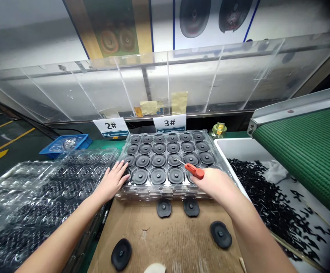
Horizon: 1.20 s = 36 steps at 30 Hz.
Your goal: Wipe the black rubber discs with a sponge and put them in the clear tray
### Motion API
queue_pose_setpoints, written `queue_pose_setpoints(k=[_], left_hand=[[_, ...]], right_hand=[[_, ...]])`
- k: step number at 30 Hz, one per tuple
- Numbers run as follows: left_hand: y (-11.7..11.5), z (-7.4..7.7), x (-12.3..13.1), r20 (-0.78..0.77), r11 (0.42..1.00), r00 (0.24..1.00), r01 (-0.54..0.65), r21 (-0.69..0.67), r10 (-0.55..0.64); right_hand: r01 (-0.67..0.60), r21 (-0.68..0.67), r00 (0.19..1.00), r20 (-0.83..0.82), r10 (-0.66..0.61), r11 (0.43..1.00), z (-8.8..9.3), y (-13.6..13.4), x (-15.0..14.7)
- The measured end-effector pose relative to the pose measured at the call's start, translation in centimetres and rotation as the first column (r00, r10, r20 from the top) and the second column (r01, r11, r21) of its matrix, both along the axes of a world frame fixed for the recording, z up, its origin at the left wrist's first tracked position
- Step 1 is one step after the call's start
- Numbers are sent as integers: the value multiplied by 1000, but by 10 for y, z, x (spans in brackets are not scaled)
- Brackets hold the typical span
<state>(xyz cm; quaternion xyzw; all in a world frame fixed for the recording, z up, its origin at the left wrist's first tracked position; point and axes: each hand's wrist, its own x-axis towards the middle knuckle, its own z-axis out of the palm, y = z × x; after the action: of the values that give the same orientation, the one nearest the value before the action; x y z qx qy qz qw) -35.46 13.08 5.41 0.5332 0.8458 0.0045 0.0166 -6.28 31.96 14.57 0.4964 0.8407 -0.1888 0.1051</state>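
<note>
A clear plastic tray (150, 187) holds rows of black oval discs, each with a small raised centre. My left hand (112, 181) rests on the tray's left edge with its fingers spread, touching the front-left discs. In my right hand (210, 181) is a red-handled tool (194, 171), whose thin metal tip points up and left over a black disc (174, 160) in the second row from the front. The tool's exact kind is hard to make out. My right fingers partly cover discs in the front right corner.
Loose black discs (121, 254) lie on the cardboard (165, 242) before me. Stacked clear trays (51, 197) stand left, beside a blue bin (52, 152). At right, a white tray (235, 146) holds small black pieces, below a green conveyor belt (304, 140). Number signs (169, 123) stand behind.
</note>
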Motion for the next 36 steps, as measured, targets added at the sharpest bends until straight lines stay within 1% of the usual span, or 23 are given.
queue_pose_setpoints(k=[4,15,22,31,36], left_hand=[[-1,0,1,-1,1000,1000,-4,-3,4],[-1,0,1,-13,1000,1000,1,16,0],[-1,-2,0,-18,1000,1000,-1,26,1],[-2,-4,-1,-28,999,1000,1,44,0],[-4,-5,0,-30,999,1000,-1,55,2]], right_hand=[[12,1,1000,-2,-12,1000,-1,3,5],[16,5,999,44,-16,1000,-15,12,26],[-4,-15,998,55,5,1000,-16,2,28],[-8,-26,998,57,10,1000,-16,0,28],[-52,-56,998,30,53,997,-16,-10,28]])
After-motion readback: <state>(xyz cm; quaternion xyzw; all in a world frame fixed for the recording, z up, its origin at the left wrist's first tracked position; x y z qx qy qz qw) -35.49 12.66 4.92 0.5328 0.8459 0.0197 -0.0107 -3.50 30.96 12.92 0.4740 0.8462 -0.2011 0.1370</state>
